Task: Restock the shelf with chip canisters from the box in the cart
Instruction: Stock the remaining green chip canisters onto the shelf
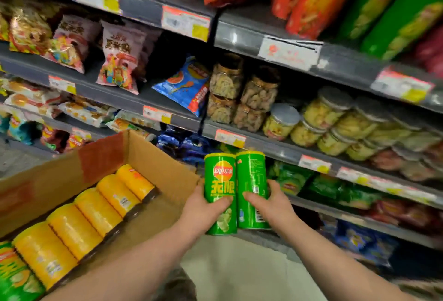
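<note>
L hand (203, 207) grips logo-side canister (220, 181), R hand (271, 201) barcode-side canister (251, 173).

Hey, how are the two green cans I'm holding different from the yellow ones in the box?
The green canisters stand upright, one in the left hand, one in the right hand; the yellow canisters lie on their sides in a row in the cardboard box. The green ones are loose, in the air; the yellow ones look wrapped in clear film. Both are tube-shaped.
</note>
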